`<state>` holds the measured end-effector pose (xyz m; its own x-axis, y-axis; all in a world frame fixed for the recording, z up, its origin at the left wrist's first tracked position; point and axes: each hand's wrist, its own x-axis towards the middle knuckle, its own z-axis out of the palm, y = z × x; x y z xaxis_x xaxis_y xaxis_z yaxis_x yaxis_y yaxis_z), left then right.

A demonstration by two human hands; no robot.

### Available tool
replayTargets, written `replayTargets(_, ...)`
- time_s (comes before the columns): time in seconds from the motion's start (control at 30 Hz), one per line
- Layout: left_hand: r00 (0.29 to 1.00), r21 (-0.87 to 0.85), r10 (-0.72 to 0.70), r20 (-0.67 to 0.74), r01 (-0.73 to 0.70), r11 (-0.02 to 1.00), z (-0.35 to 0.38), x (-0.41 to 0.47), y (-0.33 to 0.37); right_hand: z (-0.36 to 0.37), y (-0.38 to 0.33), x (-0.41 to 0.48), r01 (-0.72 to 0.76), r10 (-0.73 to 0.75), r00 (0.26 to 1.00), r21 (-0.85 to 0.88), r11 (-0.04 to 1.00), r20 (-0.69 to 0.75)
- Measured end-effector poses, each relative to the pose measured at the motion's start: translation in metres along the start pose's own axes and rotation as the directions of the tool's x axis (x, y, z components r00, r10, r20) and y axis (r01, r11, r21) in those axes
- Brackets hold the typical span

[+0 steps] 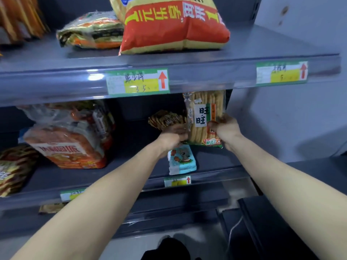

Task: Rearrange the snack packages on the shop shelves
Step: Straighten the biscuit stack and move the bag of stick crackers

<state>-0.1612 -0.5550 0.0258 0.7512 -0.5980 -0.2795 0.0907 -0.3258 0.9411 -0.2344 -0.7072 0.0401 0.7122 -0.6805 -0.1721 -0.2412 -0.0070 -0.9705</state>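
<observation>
Both forearms reach up and forward to the middle shelf (216, 160). The left hand (172, 136) curls its fingers round the left edge of a yellow rice cracker package (204, 113), and the right hand (225, 130) grips its lower right edge, so the package is held upright between them at the right end of that shelf. Its top is hidden behind the front rail of the upper shelf (262, 45).

Just below the left hand a small blue packet (182, 160) lies flat near the shelf's front edge. Behind the left hand a brown package (165, 120) leans. Further left on the same shelf sit a large orange package (69, 145) and, at the picture's edge, a brown and yellow bag (13, 169).

On the upper shelf a big red and yellow bag (174, 29) stands beside a flat green and orange package (90, 30). Two price labels (138, 81) with red arrows are fixed to its rail.
</observation>
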Motion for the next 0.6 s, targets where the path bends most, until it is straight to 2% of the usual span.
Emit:
replayTargets(0.1,0.990,0.201,0.129,-0.064,-0.114,0.973,-0.002,0.027,0.005,0.002,-0.002,0.018,0.053,-0.057,0.996,-0.069,0.996,-0.063)
replayTargets(0.2,0.973,0.347,0.223,-0.065,-0.188,0.919,-0.002,0.058,0.012,0.004,-0.004,0.041,0.092,-0.110,0.983,-0.124,0.988,-0.149)
replayTargets(0.27,0.970,0.458,0.241,-0.042,-0.195,0.867,-0.002,0.078,0.013,0.007,-0.005,0.054,0.119,-0.141,0.977,-0.141,0.983,-0.161)
replayTargets(0.37,0.968,0.610,0.234,0.094,-0.242,0.754,-0.001,0.104,0.006,0.013,-0.002,0.071,0.147,-0.168,0.973,-0.135,0.980,-0.161)
replayTargets(0.47,0.961,0.688,0.180,0.210,-0.276,0.671,0.000,0.119,-0.006,0.019,0.007,0.084,0.148,-0.173,0.970,-0.147,0.978,-0.170)
replayTargets(0.6,0.960,0.788,0.185,0.211,-0.279,0.549,-0.014,0.126,-0.020,0.026,0.017,0.092,0.142,-0.150,0.979,-0.070,0.987,-0.140)
